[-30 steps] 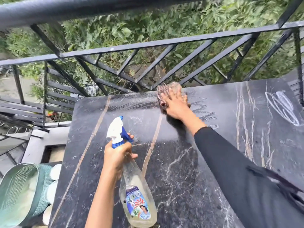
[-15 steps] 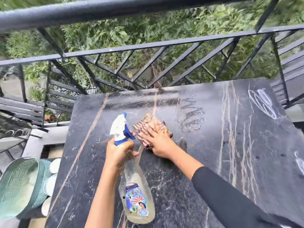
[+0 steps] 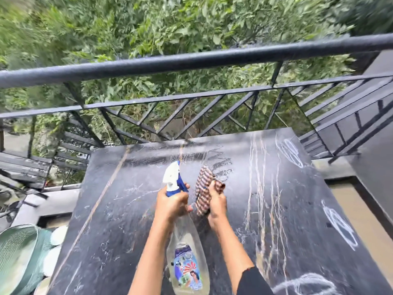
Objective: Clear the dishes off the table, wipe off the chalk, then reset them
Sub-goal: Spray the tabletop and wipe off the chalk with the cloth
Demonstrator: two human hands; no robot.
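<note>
Lifted off the black veined marble bench (image 3: 119, 220) since half a second ago, the brown-and-white striped cloth (image 3: 203, 188) now stands bunched in the right hand (image 3: 217, 202), whose fingers curl round it. Just beside it, the left hand (image 3: 172, 204) has its fingers wrapped on the neck of a clear plastic spray bottle with a white-and-blue trigger head (image 3: 187, 252).

Wiping is the step in hand. Wet streaks mark the far middle, while white chalk loops (image 3: 340, 226) remain along the right side. The next move likely calls for carrying the cloth (perhaps refolded first) right to those marks; only the bottle hangs close.

White dishes (image 3: 58, 235) wait stacked off the left edge, beside a green woven basket (image 3: 19, 252). A black metal railing (image 3: 191, 60) runs behind.
</note>
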